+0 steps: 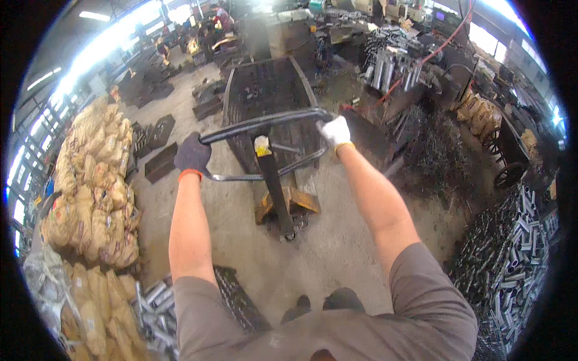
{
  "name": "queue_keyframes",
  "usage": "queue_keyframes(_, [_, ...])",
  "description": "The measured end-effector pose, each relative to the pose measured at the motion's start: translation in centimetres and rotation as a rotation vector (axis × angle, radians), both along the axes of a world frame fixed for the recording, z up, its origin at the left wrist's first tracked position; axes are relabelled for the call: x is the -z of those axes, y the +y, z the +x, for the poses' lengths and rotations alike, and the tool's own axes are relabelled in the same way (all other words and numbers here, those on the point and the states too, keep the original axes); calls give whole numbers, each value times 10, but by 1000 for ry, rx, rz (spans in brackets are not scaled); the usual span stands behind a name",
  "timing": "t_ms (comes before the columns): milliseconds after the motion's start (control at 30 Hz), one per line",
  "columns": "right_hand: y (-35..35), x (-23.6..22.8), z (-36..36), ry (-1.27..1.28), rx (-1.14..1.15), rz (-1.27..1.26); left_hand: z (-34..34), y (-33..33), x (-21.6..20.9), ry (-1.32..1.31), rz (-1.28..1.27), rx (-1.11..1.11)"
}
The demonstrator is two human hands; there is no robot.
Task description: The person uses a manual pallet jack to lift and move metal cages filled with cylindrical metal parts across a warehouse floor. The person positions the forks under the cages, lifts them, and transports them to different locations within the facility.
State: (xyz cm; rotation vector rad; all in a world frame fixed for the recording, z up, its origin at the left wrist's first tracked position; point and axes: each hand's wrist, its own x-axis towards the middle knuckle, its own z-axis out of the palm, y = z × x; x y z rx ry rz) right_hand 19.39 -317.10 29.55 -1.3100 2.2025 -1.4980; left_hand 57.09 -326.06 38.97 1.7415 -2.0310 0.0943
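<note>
Fingertips of left hand (pixel 192 153) out of sight, far-off person (pixel 223 19) blurred

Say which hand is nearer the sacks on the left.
Left: the left hand grips the handle's left side, right of the sacks; the right hand grips its right side, farther off.

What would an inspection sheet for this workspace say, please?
Surface: grey floor, darker at right.
Job's things: black loop handle on a dark shaft; dark bin beyond.
Clutter: tan sacks left; piled metal tubes right.
Grips: left grip, dark-gloved, and right grip, white-gloved, both closed on the handle.
Cables: red hose or cable, upper right.
Surroundings: bright windows; distant person.
</note>
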Motion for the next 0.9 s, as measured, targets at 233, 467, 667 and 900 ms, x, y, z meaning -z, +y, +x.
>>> queue_keyframes(233, [-117, -16, -35, -1, 4, 93, -36, -130, 15, -29, -40, -17])
queue_keyframes(467, [-231, -18, -60, 38, -18, 147, -59, -231, 10, -106, -14, -23])
queue_keyframes(667, [-276, -18, -82, -41, -60, 244, -78, -288, 19, -52, -58, -32])
queue_keyframes(900, [-220, -55, -55, 209, -53, 118, -68, -231, 41, 130, -252, 173])
